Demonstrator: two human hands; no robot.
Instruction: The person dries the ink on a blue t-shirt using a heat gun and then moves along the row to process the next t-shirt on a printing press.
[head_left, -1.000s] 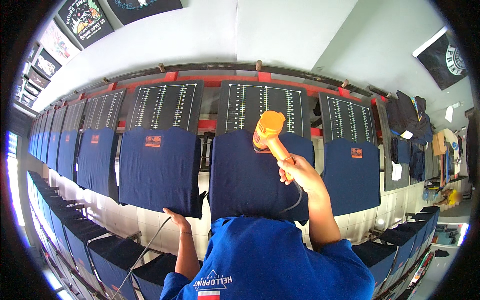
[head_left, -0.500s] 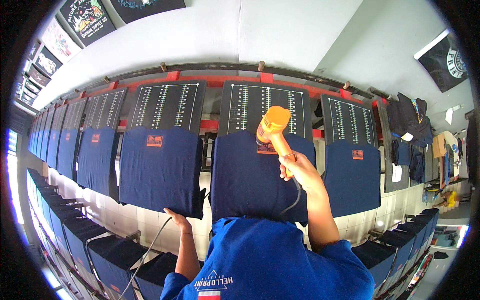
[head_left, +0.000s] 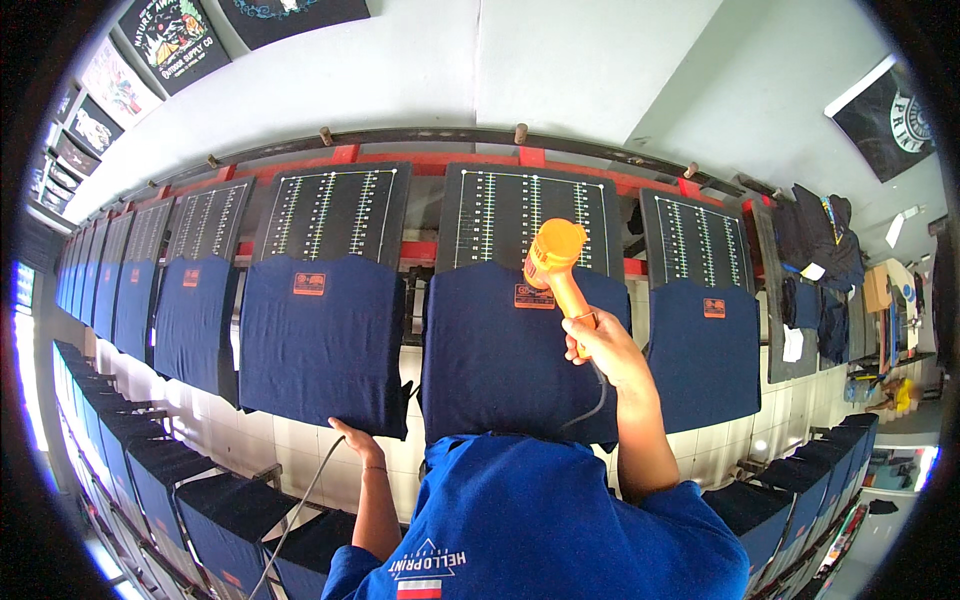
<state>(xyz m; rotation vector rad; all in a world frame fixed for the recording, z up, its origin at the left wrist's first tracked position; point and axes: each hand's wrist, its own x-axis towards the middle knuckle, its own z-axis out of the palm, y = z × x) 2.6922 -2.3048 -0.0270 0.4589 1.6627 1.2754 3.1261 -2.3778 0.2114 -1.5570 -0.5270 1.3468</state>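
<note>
An orange heat gun (head_left: 556, 255) is in my right hand (head_left: 610, 350), whose fingers are wrapped round its handle. Its nozzle end hangs over a small orange print (head_left: 534, 296) near the top of a navy shirt (head_left: 520, 360). That shirt is stretched on a dark board marked with measuring lines (head_left: 535, 205). From the handle a dark cord curves down over the cloth. My left hand (head_left: 355, 442) grips a grey cord (head_left: 308, 490) beside the bottom edge of the neighbouring navy shirt (head_left: 322, 350), which bears a similar orange print (head_left: 309, 284).
Boards with navy shirts run along a red frame (head_left: 345, 154) to both sides. Another row of draped boards (head_left: 225, 500) stands behind me. On the right lies a pile of dark garments (head_left: 815, 240); a person in yellow (head_left: 905, 395) is farther off.
The heat gun has shifted slightly right and down, so more of the orange print shows. My left hand stays about where it was.
</note>
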